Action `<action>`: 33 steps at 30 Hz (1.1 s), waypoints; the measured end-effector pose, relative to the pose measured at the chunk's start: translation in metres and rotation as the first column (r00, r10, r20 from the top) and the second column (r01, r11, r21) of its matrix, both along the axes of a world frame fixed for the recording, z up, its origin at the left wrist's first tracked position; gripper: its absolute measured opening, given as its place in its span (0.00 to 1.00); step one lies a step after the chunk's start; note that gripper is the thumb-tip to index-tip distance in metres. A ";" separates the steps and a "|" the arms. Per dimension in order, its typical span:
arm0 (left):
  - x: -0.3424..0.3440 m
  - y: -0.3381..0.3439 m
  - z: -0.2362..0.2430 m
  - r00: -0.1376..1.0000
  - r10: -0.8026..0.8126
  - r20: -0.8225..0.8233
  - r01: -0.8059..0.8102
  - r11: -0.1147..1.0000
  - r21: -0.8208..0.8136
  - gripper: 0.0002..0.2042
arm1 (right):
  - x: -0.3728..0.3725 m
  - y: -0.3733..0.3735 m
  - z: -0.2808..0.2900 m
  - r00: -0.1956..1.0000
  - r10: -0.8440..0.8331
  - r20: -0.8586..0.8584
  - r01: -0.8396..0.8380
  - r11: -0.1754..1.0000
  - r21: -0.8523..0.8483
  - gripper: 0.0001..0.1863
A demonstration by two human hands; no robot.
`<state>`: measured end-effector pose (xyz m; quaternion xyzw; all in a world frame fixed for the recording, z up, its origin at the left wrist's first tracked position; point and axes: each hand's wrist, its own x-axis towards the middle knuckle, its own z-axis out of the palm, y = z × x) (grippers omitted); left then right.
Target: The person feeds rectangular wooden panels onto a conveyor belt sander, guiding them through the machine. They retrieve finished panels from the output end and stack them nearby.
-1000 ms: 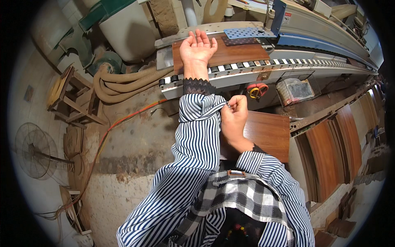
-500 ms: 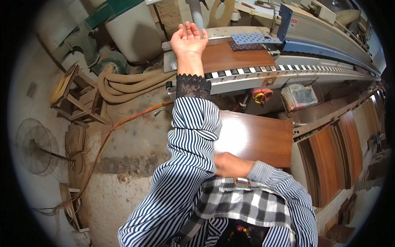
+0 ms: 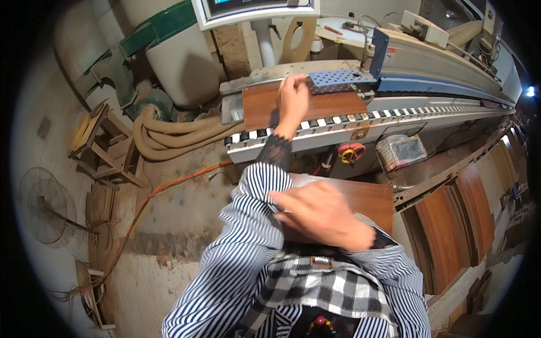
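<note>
My left hand (image 3: 293, 104) reaches over a brown wood-grain panel (image 3: 262, 104) lying on the machine. Its fingers are bent and close together, beside the left end of a blue perforated plate (image 3: 338, 77); what they hold, if anything, is hidden. Nearer to me, my right hand (image 3: 324, 214) is blurred by motion. Its bent fingers press at the striped sleeve (image 3: 265, 183) of my left arm. A black lace cuff (image 3: 275, 152) shows at the left wrist. Below the hands lies a second brown panel (image 3: 375, 203), partly covered by my right hand and arm.
A roller track (image 3: 389, 114) runs along the machine to the right. Red-handled scissors or a similar tool (image 3: 350, 153) hang below it, near a wire basket (image 3: 401, 151). Ribbed hoses (image 3: 169, 138), a wooden stool (image 3: 107, 149) and a fan (image 3: 48, 205) stand left. Panels (image 3: 434, 236) lean at right.
My left hand has turned from palm up and moved right and down over the panel, its fingers now bent. My right hand has risen from behind the left arm to its sleeve.
</note>
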<state>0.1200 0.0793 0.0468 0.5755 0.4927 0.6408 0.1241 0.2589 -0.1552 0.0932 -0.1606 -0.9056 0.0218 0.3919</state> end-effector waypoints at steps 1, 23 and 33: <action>-0.014 -0.012 -0.001 0.979 0.054 -0.198 -0.055 0.998 -0.001 0.12 | 0.026 0.001 0.006 0.998 -0.066 -0.001 0.066 0.996 -0.055 0.20; -0.095 -0.060 -0.047 0.693 -0.105 -0.714 -0.200 0.922 -0.330 0.24 | 0.238 -0.094 -0.216 0.437 -0.899 -0.037 0.248 0.160 -0.955 0.14; 0.025 -0.037 -0.037 0.704 -0.135 -0.698 -0.046 0.971 -0.235 0.17 | 0.250 0.007 -0.086 0.321 -0.770 -0.552 -0.279 0.480 -0.831 0.17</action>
